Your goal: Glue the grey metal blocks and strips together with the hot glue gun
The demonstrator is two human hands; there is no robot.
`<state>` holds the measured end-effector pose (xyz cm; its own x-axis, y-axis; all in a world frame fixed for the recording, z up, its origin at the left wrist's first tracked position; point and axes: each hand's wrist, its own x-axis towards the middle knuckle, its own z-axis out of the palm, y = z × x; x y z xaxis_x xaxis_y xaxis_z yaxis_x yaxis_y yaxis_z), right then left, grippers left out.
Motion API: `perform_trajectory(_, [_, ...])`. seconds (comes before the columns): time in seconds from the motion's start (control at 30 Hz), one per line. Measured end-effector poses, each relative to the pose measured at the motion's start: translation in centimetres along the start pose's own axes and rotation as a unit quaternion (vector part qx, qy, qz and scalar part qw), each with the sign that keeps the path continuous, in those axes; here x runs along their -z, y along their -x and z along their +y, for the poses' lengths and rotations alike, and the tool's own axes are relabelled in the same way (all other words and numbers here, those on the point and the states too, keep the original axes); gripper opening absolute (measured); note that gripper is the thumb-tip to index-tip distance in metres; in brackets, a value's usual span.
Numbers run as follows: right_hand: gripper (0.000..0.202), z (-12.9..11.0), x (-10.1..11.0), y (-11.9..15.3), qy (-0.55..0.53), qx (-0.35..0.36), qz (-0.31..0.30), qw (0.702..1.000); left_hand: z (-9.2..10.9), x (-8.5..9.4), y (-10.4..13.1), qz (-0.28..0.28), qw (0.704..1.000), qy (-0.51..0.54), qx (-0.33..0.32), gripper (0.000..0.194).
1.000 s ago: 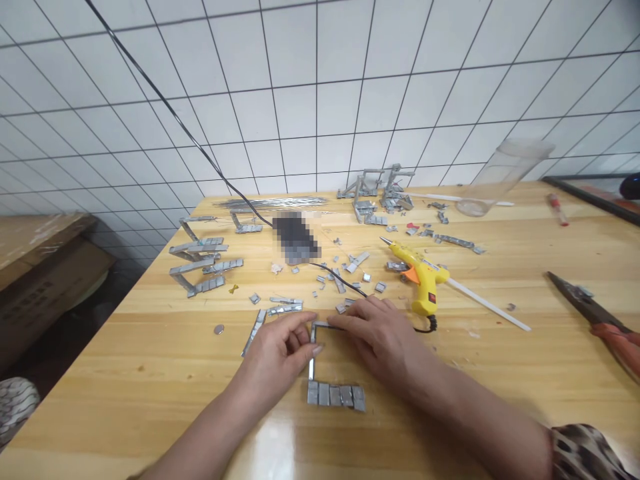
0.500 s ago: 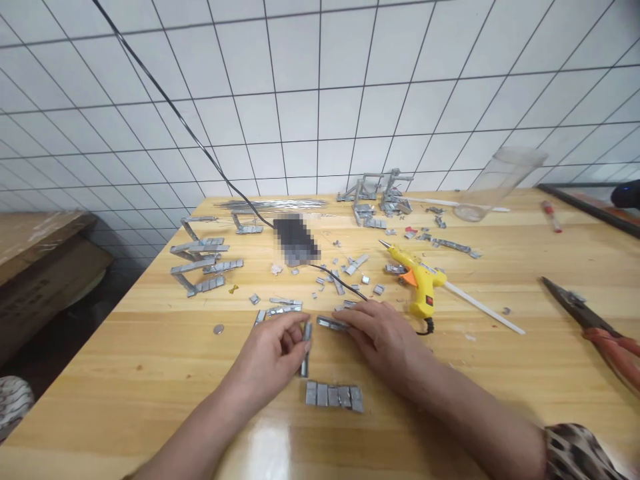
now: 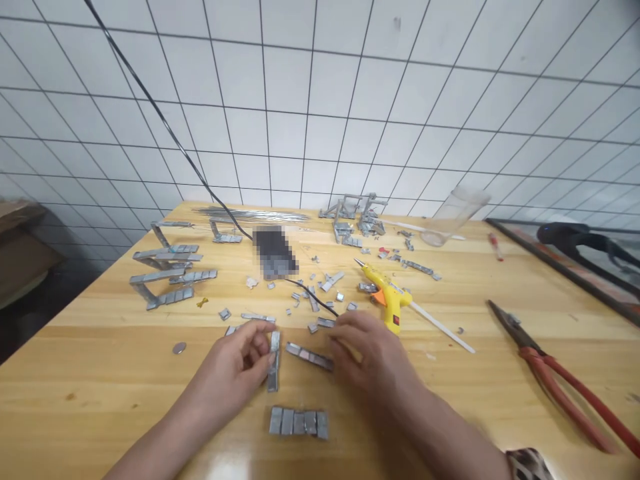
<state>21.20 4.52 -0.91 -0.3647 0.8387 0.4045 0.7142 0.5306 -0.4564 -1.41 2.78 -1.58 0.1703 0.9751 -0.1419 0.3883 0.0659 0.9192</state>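
Evidently the person is fitting two grey metal strips together near the lower middle of the frame: the left hand point(image 3: 235, 363) pinches an upright-lying strip point(image 3: 273, 360) between thumb and fingertips, while the right hand point(image 3: 373, 353) rests curled fingers on the far end of a second strip point(image 3: 309, 356), which slants down to the right on the wooden table point(image 3: 100, 373). The two strips lie just beside each other but are not joined; their near ends sit apart at an angle. Just below them lies a short row of metal blocks point(image 3: 299, 422), untouched. A yellow glue gun point(image 3: 387, 293) lies above and right of the right hand, with red-handled pliers point(image 3: 555, 373) far right. Judging from this, the alignment step is in hand, and bringing the ends into a clean corner would call for small, steady sliding.
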Motion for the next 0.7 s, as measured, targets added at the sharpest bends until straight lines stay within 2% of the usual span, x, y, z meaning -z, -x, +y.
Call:
perform_trajectory(0.07, [0.019,1.6,2.0,-0.1,0.027,-0.069,0.049,0.996,-0.1,0.0,-0.1,0.004,1.0,0.013,0.001,0.024])
perform_trajectory(0.1, [0.02,2.5,3.0,0.0,0.059,-0.133,0.051,0.988,-0.2,0.0,-0.1,0.004,1.0,0.022,0.003,0.023])
perform_trajectory(0.17, [0.03,4.3,4.5,0.3,0.103,-0.26,0.01,0.96,-0.3,0.1,-0.1,0.005,0.999,0.042,0.008,0.025])
perform_trajectory(0.23, [0.05,5.6,5.1,0.7,0.096,-0.334,-0.019,0.937,-0.3,0.0,0.0,0.011,0.998,0.057,0.01,0.03])
perform_trajectory(0.3, [0.066,6.3,4.8,1.1,0.075,-0.367,-0.026,0.927,-0.1,-0.1,0.1,0.018,0.998,0.067,0.006,0.037])
perform_trajectory(0.37, [0.072,6.4,4.1,1.2,0.03,-0.387,-0.02,0.921,0.1,-0.2,0.2,0.018,0.997,0.075,0.007,0.04])
perform_trajectory(0.47, [0.077,6.3,3.3,1.1,-0.061,-0.423,0.014,0.904,0.3,-0.3,0.4,0.006,0.996,0.087,0.02,0.033])
perform_trajectory(0.6, [0.072,6.7,3.5,1.0,-0.158,-0.466,0.074,0.867,0.1,-0.3,0.4,-0.013,0.994,0.097,0.038,0.029])
perform_trajectory(0.7, [0.068,7.2,4.1,1.1,-0.26,-0.469,0.109,0.837,0.1,-0.1,0.3,-0.02,0.992,0.106,0.059,0.03])
